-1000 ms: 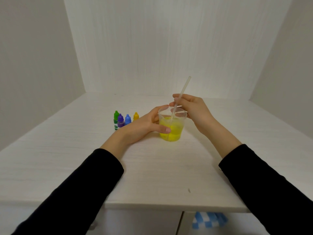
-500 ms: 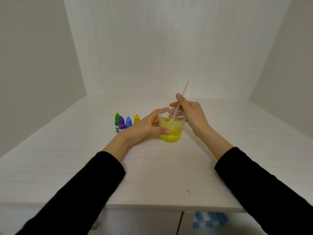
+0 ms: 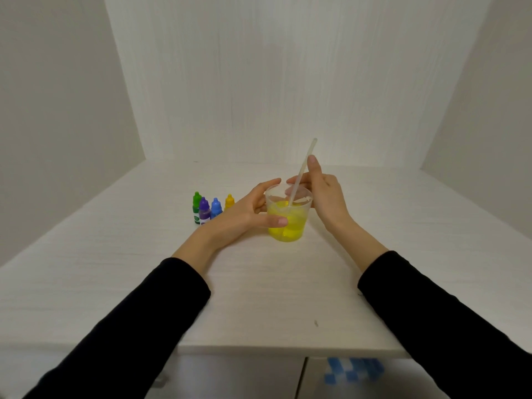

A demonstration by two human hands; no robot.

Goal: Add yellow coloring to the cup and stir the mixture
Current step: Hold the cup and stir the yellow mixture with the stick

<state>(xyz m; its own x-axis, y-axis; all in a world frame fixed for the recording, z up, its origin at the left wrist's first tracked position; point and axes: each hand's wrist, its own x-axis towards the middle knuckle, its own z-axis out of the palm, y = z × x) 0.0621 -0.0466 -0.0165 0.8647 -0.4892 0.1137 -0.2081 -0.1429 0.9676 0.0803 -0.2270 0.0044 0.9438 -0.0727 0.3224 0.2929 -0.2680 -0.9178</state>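
A clear plastic cup [image 3: 288,226] of bright yellow liquid stands in the middle of the white table [image 3: 259,298]. My left hand [image 3: 241,214] grips its left side, thumb across the front. A translucent white stirring stick [image 3: 302,171] leans in the cup, tilted up to the right. My right hand [image 3: 325,197] pinches the stick just above the rim, thumb raised along it. The yellow coloring bottle [image 3: 229,202] stands upright behind my left hand, capped.
Left of the yellow bottle stand a blue bottle [image 3: 216,207], a purple bottle [image 3: 204,210] and a green bottle [image 3: 197,203] in a row. White walls close in the table on three sides. The front edge runs below my forearms.
My right hand has shifted its hold on the stick, the thumb now standing up along it. The stick stands a little steeper in the cup. My left hand stays on the cup.
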